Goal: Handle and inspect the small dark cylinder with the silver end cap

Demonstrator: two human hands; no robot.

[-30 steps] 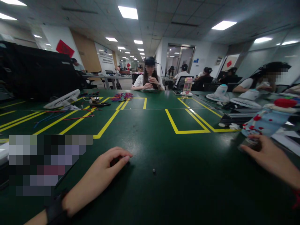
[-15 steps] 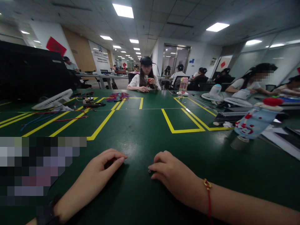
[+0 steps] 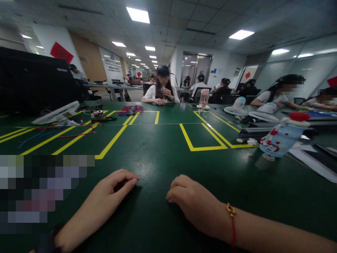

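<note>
My left hand (image 3: 117,188) rests low over the green table (image 3: 147,147). Its thumb tip meets the fingertips and nothing shows between them. To the right, my right hand (image 3: 191,202) is curled, back of the hand up, at the table surface. Half a second ago a small black object with a pale spot showed between its thumb and fingers; now the fingers hide it. A red cord bracelet (image 3: 233,225) with a gold ring is on the right wrist, and a dark band (image 3: 48,240) on the left. The hands are apart.
Yellow tape lines (image 3: 207,149) mark the table. A blue bottle (image 3: 279,138) with a red top stands right. Coloured wires (image 3: 131,110), white fans (image 3: 56,113) and a clear bottle (image 3: 204,99) lie farther off. A person (image 3: 160,91) sits opposite. A blurred patch covers the lower left.
My right hand has turned a little and its fingers now hide the small black object. My left hand keeps its pose. The whole view has shifted slightly.
</note>
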